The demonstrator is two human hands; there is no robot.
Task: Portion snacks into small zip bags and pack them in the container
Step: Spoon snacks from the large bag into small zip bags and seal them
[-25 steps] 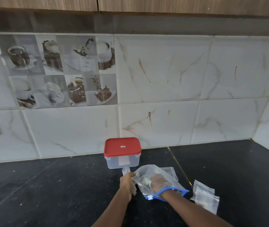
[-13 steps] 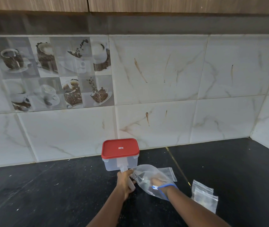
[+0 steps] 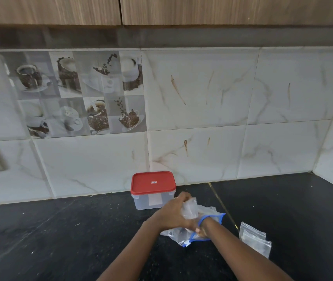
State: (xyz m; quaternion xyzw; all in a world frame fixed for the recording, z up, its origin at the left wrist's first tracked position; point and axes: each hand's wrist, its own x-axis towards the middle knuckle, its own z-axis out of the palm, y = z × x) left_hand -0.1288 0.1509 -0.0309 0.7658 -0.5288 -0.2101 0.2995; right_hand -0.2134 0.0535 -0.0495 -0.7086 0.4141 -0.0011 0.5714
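Left hand (image 3: 172, 217) is curled around a small bag (image 3: 190, 208), pinching its crumpled clear film near the top. It is held up just above the counter (image 3: 80, 230), at about 5 o'clock from the container (image 3: 151, 201) and near it. Right hand (image 3: 202, 228) is pushed wrist-deep into the big bag (image 3: 214, 217), the blue zip rim looped round the wrist. The fingers are hidden behind the left hand and the film, so whether they are spread or pinching can't be told. Snacks inside are too unclear to make out. The container sits at 12 o'clock against the wall, red lid (image 3: 153, 182) on. Spare bags (image 3: 254, 239) lie flat at 4 o'clock from the hands, well apart from them. Handling guess: the small bag is very light, floppy and slick, and it collapses on itself. It is likely best held at the mouth, by the stiffer zip strip, with the lips parted for filling. A grip low on the film probably slides or squeezes the opening closed.
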